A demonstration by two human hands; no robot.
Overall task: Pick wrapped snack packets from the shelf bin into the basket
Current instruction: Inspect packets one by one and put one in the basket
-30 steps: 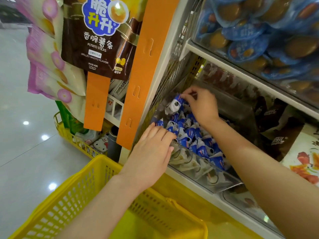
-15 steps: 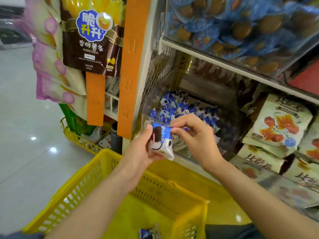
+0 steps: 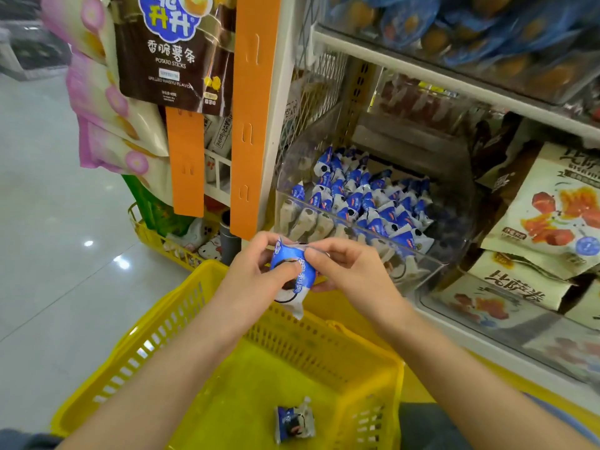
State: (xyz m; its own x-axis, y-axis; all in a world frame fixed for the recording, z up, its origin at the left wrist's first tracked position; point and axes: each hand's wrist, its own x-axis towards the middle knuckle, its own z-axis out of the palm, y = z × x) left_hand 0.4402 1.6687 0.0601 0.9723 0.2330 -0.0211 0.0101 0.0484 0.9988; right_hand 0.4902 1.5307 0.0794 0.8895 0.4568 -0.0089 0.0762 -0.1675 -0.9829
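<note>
Now: packet held in both hands above the basket

Closest, bottom of frame: yellow plastic basket (image 3: 146, 345), slatted walls, with one wrapped snack packet (image 3: 293, 422) already lying on its floor near the lower centre.

Just above the far rim, mid-frame, both hands meet on a second packet (image 3: 292, 274). Left hand (image 3: 250, 284) grips it from the left, thumb curled across the printed front. Right hand (image 3: 354, 274) pinches the upper right edge between fingertips and thumb. Neither hand is free or released.

Look of the held packet: small pillow wrap, glossy blue on top, white lower down, with a dark round cookie picture and a crimped tail hanging down.

Handling, as a guess: light, thin crinkly film, slightly slick, and the contents probably crush if squeezed. Best taken by the crimped end seal or lightly across the flat faces. A short drop into the basket should do no harm.

Beyond the hands, centre right: clear shelf bin (image 3: 454, 203) holding a loose pile of matching blue-and-white packets (image 3: 367, 203), plenty left.

Farther out: orange hanging strip (image 3: 253, 118) left of the bin, brown potato sticks bag (image 3: 172, 50) at upper left, cream pouches (image 3: 558, 209) at right, blue packs (image 3: 454, 24) on the shelf above.
</note>
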